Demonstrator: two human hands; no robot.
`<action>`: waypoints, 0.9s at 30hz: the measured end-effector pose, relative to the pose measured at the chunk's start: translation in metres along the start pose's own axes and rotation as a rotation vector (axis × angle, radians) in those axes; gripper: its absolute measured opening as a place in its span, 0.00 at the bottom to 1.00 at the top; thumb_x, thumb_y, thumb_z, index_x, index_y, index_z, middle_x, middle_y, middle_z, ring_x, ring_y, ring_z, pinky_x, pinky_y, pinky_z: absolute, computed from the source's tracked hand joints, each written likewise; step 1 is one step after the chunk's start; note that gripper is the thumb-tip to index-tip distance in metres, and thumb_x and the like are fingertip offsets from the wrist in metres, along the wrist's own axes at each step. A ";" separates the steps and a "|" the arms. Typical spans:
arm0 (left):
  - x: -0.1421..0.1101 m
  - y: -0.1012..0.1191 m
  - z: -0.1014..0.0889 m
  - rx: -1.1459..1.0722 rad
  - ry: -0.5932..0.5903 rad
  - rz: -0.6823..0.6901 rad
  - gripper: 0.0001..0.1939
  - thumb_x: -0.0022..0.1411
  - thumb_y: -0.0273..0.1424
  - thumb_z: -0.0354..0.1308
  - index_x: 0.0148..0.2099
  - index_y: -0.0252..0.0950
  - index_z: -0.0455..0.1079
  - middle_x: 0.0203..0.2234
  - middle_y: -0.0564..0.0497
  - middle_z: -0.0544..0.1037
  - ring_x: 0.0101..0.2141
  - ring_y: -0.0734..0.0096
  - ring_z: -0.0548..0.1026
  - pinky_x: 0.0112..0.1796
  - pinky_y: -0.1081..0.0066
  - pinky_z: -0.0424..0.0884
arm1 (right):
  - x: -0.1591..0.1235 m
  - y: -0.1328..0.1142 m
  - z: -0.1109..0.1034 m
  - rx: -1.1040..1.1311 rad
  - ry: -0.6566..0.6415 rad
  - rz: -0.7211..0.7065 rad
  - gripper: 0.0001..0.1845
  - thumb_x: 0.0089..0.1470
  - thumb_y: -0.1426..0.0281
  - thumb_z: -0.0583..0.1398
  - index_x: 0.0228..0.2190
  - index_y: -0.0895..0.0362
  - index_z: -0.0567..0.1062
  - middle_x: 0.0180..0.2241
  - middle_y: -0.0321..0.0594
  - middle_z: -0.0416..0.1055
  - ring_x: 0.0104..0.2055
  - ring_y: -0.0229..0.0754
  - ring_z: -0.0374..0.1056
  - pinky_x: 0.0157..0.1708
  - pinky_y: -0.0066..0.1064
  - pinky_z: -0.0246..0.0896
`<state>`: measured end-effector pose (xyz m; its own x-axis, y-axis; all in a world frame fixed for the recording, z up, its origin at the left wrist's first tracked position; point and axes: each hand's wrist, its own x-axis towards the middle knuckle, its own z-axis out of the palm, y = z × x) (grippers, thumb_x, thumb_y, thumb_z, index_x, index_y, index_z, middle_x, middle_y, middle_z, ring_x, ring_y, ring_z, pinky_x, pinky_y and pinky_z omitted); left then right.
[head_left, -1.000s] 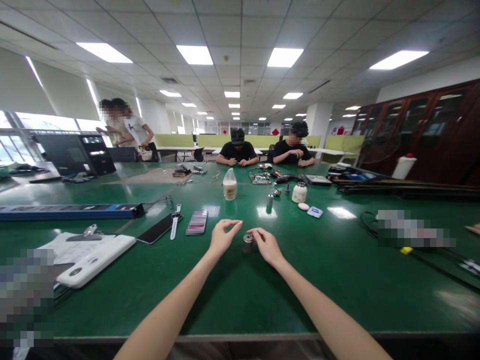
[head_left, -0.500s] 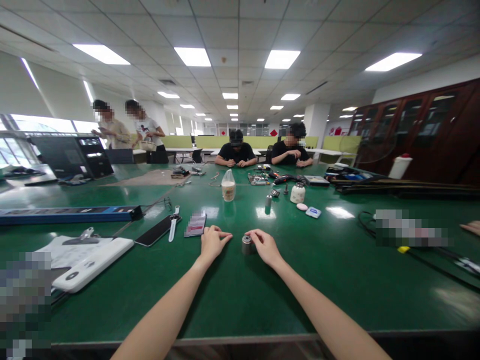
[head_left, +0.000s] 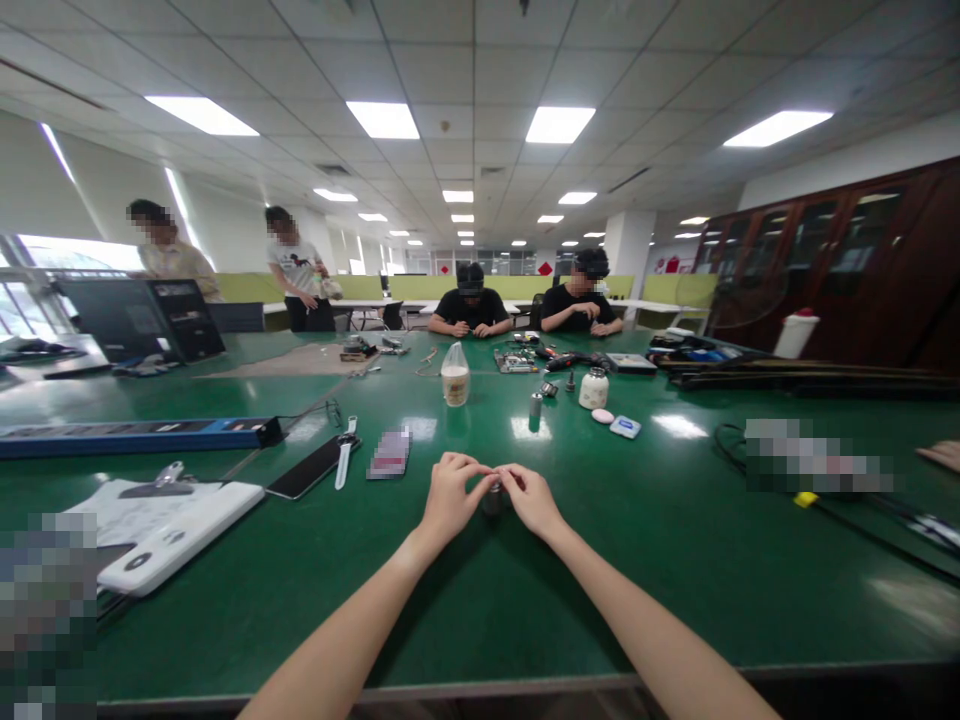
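A short metal cylinder [head_left: 493, 500] stands upright on the green table [head_left: 480, 600] in front of me. My left hand [head_left: 452, 492] reaches in from the left, its thumb and index finger closed on the cylinder's top edge. From the other side, my right hand [head_left: 527, 497] pinches the same top with its fingertips. The fingers cover the cylinder's upper face, so any small part between them is hidden. Farther back stands a second, slimmer metal cylinder [head_left: 535, 405], touched by neither hand.
A bagged cup [head_left: 455, 385], a white jar [head_left: 594, 390], a pink disc [head_left: 602, 416] and a blue-white case [head_left: 625, 427] stand beyond my hands. Left are a dark phone [head_left: 315, 468], a watch [head_left: 344, 460] and a clipboard [head_left: 142, 500]. Two people [head_left: 470, 300] sit opposite.
My left hand has moved right, from bare table to the cylinder's top, meeting the right hand there. My right hand stays at the cylinder. Two standing people in the background have moved apart.
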<state>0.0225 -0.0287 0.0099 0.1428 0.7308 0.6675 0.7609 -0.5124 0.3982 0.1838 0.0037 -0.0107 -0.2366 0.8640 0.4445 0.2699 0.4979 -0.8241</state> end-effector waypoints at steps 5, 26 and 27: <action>-0.002 0.000 0.000 -0.002 0.007 0.013 0.11 0.63 0.39 0.54 0.39 0.42 0.77 0.35 0.50 0.77 0.41 0.63 0.69 0.42 0.64 0.62 | -0.002 -0.004 0.000 -0.003 -0.002 -0.007 0.16 0.58 0.60 0.53 0.35 0.56 0.76 0.33 0.40 0.77 0.35 0.42 0.72 0.37 0.31 0.65; -0.003 -0.003 0.001 0.012 0.021 -0.073 0.14 0.67 0.38 0.47 0.37 0.38 0.72 0.31 0.50 0.76 0.34 0.66 0.71 0.38 0.67 0.63 | 0.014 0.013 -0.022 -0.394 0.168 -0.033 0.10 0.53 0.60 0.60 0.33 0.49 0.81 0.38 0.40 0.74 0.43 0.43 0.67 0.47 0.38 0.59; -0.003 -0.004 0.001 0.010 0.018 -0.074 0.14 0.67 0.38 0.47 0.37 0.38 0.72 0.31 0.50 0.76 0.34 0.66 0.71 0.38 0.67 0.63 | 0.013 0.017 -0.024 -0.472 0.147 0.021 0.09 0.52 0.60 0.61 0.33 0.47 0.81 0.39 0.40 0.73 0.45 0.45 0.66 0.48 0.40 0.57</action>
<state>0.0202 -0.0288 0.0053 0.0746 0.7584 0.6475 0.7750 -0.4527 0.4409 0.2078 0.0253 -0.0103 -0.1019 0.8585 0.5026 0.6747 0.4309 -0.5993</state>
